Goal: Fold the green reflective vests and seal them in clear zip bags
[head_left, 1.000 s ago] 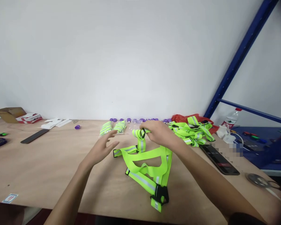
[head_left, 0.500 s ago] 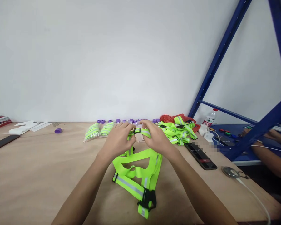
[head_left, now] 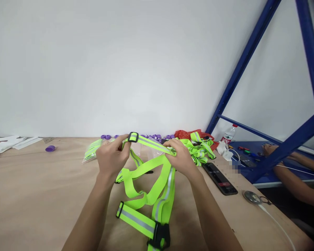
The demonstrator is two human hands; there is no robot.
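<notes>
A neon-yellow reflective harness (head_left: 138, 220) with grey stripes hangs and lies in front of me on the table. My left hand (head_left: 113, 153) is closed on one of its straps, right beside a black slide buckle (head_left: 133, 137). Further along the same strap, my right hand (head_left: 180, 155) pinches it, and the stretch between my hands is drawn nearly straight. Below, a black side-release clip (head_left: 161, 235) joins straps near the bottom edge of the view. Another black slider (head_left: 119, 210) sits at the end of a strap on the left.
More neon straps (head_left: 199, 153) are heaped beside red plastic (head_left: 183, 134). A bagged harness (head_left: 92, 151), purple caps (head_left: 157, 136) and a loose purple cap (head_left: 50, 149) lie leftward and behind. At right are a phone (head_left: 219, 179), a round device (head_left: 252, 197), blue frame posts (head_left: 246, 62) and another person's arm (head_left: 295, 181).
My hands have moved apart, the left one leftward, and the strap between them is now longer and tauter. The slide buckle has shifted left with my left hand. The view has turned slightly.
</notes>
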